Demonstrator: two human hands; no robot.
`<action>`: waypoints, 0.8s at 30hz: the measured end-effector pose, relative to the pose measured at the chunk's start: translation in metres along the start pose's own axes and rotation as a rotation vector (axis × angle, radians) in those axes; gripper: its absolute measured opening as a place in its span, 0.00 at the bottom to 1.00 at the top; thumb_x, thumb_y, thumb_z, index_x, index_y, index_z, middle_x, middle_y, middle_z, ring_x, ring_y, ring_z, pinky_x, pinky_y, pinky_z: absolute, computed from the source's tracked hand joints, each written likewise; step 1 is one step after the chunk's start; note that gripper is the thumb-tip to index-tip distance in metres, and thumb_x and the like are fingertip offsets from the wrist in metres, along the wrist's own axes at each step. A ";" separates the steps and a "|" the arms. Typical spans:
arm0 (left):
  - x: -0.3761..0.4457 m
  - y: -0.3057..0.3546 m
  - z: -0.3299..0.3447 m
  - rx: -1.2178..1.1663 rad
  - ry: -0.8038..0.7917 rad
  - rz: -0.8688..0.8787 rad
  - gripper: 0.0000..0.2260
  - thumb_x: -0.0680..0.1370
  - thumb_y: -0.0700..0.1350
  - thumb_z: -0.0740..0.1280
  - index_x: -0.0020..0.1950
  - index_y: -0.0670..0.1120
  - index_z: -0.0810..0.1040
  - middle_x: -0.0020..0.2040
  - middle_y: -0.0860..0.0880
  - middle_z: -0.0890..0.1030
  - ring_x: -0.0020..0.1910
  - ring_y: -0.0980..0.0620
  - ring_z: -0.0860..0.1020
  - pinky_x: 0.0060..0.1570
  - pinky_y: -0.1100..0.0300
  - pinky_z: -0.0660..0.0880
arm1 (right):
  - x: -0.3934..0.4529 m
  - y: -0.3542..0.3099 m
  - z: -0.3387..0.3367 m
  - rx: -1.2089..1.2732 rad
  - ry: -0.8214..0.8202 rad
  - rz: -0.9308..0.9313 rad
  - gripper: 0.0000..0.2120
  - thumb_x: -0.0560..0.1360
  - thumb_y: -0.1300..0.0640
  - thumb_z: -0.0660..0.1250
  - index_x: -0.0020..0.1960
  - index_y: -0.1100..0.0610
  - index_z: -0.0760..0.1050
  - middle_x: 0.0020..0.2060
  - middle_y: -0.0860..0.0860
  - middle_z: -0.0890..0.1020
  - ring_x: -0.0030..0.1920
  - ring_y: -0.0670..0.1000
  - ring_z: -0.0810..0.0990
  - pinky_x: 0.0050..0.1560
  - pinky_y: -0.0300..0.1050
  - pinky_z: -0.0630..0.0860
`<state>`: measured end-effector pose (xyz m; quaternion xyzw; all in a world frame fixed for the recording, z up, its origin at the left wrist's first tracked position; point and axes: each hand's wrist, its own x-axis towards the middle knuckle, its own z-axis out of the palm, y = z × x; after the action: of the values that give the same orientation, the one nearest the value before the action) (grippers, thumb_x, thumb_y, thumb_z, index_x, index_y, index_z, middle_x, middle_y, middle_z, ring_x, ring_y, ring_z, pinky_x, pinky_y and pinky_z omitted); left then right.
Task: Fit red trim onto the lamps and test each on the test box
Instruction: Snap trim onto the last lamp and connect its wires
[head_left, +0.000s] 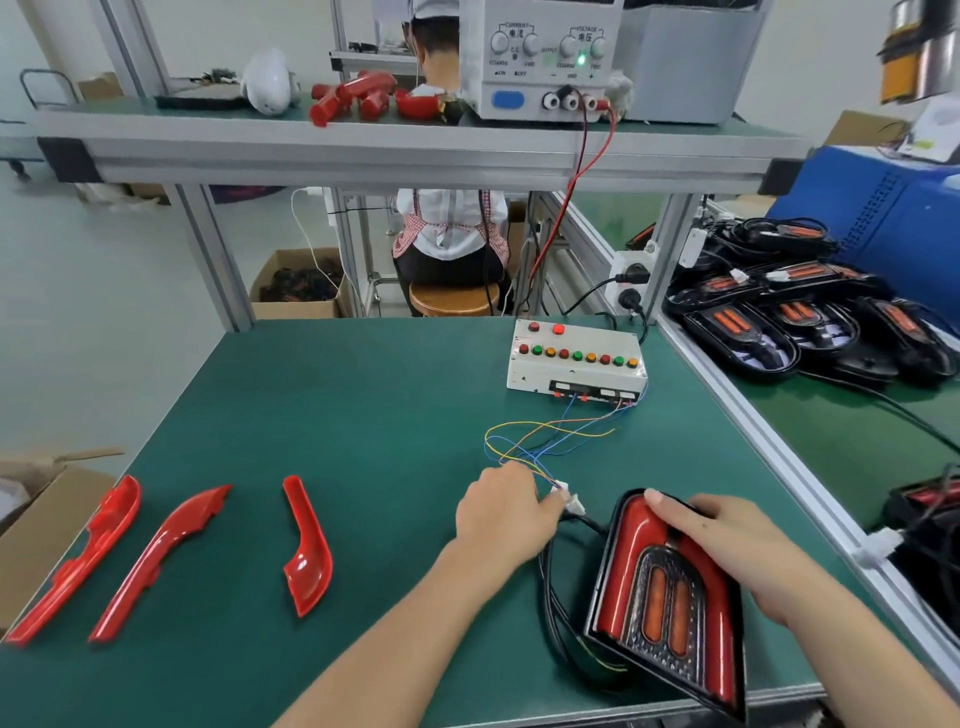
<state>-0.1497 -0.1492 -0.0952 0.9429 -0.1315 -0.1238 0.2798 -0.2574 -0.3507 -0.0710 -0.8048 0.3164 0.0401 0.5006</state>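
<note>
A black lamp (670, 597) with red trim fitted round its orange centre lies tilted at the table's near right. My right hand (722, 540) grips its upper right edge, fingers laid over the top. My left hand (504, 509) pinches the white connector (569, 499) where the lamp's black cable meets thin coloured wires. Those wires run to the white test box (574, 361), which has a row of coloured buttons and one red lamp lit. Three loose red trim pieces (306, 545), (161, 556), (78, 561) lie on the green mat at left.
A heap of black lamps (810, 317) covers the side table at right. A power supply (545, 57) and more red parts (358, 96) stand on the upper shelf. An open cardboard box (31, 519) sits at the left edge. A person sits on a stool beyond the bench.
</note>
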 end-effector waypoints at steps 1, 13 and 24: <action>0.004 0.004 0.003 -0.003 -0.019 -0.025 0.21 0.77 0.62 0.67 0.42 0.44 0.74 0.44 0.44 0.80 0.44 0.40 0.76 0.42 0.54 0.73 | 0.004 -0.001 -0.001 -0.057 -0.004 -0.027 0.33 0.60 0.26 0.69 0.47 0.54 0.84 0.37 0.46 0.87 0.38 0.45 0.86 0.42 0.42 0.76; -0.013 -0.004 -0.007 -0.607 -0.271 -0.227 0.03 0.71 0.36 0.66 0.38 0.41 0.76 0.27 0.46 0.77 0.21 0.51 0.75 0.24 0.64 0.70 | 0.040 -0.016 -0.008 -0.462 -0.079 -0.147 0.21 0.75 0.32 0.66 0.53 0.47 0.82 0.53 0.46 0.84 0.54 0.48 0.81 0.61 0.49 0.76; -0.029 -0.004 -0.001 -1.097 -0.096 -0.095 0.15 0.77 0.34 0.70 0.56 0.42 0.67 0.36 0.46 0.85 0.30 0.50 0.81 0.34 0.62 0.79 | -0.007 -0.063 0.050 -0.498 -0.061 -0.610 0.10 0.77 0.39 0.67 0.48 0.42 0.84 0.42 0.33 0.84 0.49 0.35 0.79 0.50 0.33 0.71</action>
<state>-0.1759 -0.1363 -0.0918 0.6569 -0.0177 -0.2296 0.7180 -0.2156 -0.2872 -0.0441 -0.9571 0.0284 -0.0108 0.2882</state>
